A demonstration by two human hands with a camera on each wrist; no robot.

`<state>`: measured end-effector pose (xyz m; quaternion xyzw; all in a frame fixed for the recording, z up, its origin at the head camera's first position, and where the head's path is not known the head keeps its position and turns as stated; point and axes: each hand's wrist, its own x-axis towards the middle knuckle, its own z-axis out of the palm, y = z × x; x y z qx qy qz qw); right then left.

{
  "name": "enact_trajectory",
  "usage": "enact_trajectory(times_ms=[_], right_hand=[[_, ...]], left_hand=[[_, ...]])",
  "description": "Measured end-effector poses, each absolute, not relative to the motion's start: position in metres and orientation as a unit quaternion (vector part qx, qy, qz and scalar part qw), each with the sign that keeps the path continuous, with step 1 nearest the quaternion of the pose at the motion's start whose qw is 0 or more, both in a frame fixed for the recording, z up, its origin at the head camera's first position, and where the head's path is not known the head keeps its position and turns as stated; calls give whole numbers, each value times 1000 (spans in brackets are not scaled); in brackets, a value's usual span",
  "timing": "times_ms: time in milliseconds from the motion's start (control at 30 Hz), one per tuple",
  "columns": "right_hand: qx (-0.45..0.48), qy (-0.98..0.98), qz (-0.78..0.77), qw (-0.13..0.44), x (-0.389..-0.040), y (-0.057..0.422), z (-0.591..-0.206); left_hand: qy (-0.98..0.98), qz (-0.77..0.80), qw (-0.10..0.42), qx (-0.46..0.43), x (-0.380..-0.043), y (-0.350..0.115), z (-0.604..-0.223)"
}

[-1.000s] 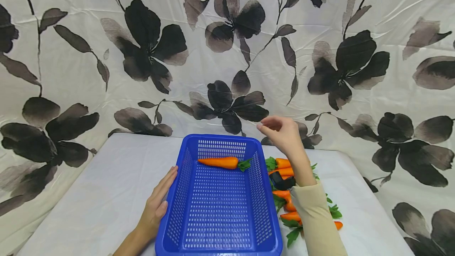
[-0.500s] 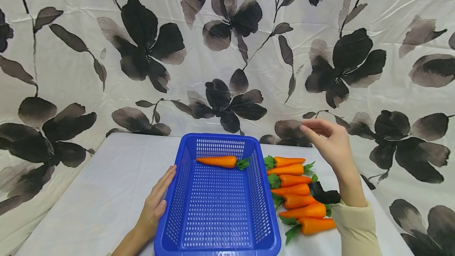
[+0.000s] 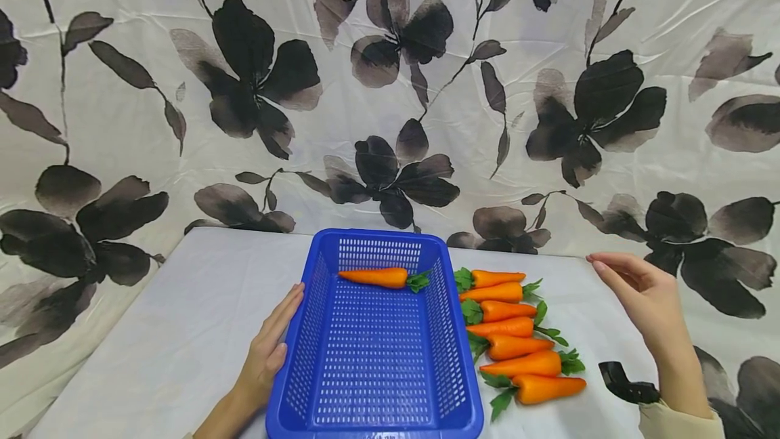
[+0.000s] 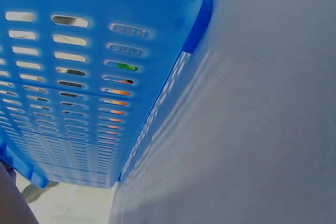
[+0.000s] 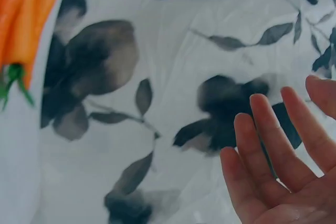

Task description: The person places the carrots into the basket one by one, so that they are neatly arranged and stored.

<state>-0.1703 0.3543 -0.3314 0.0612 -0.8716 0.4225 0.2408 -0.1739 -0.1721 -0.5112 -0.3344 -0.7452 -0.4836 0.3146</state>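
My left hand [image 3: 268, 351] rests along the left rim of a blue plastic basket [image 3: 291, 358], its fingers straight against the outside wall. Inside the basket, near the far end, lies one orange carrot [image 3: 374, 278] with green leaves at its right. To the right of the basket several carrots [image 3: 518, 347] lie in a column on the white table. My right hand [image 3: 646, 303] is raised to the right of them, holding nothing, fingers relaxed. In the right wrist view its fingers [image 5: 273, 140] are loosely spread. Through the basket's slots [image 4: 68, 56] in the left wrist view, bits of orange and green show.
A white cloth covers the table [image 3: 201, 303]. Behind it hangs a pale curtain [image 3: 420, 120] with dark flowers. A black wrist camera mount [image 3: 627, 383] sticks out from my right wrist, to the right of the nearest carrots.
My right hand has moved right and lower, from beside the basket's far right corner to past the carrots, uncovering the carrot column. The left hand and the basket keep their places.
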Motion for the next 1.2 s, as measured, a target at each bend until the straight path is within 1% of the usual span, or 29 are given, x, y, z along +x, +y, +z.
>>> enact_trajectory(times_ms=[167, 367, 600, 833, 933, 1100, 1200], right_hand=[[46, -870, 438, 221, -160, 376, -362], [2, -868, 464, 178, -152, 390, -398], [-15, -871, 480, 106, -144, 394, -430], [-60, -879, 472, 30, -142, 402, -450], [-64, -880, 470, 24, -141, 405, -456], [-42, -878, 475, 36, -141, 406, -464], [-48, -877, 478, 19, -140, 407, -468]], left_hand=[[-744, -485, 313, -337, -174, -172, -512], [-748, -487, 304, -332, -173, -172, -511], [-752, -488, 298, -327, -171, -171, -510], [-753, -487, 297, -327, -170, -172, -510], [-753, -486, 300, -327, -171, -172, -509], [-751, -484, 306, -328, -171, -172, -508], [-748, -484, 311, -332, -171, -172, -508]])
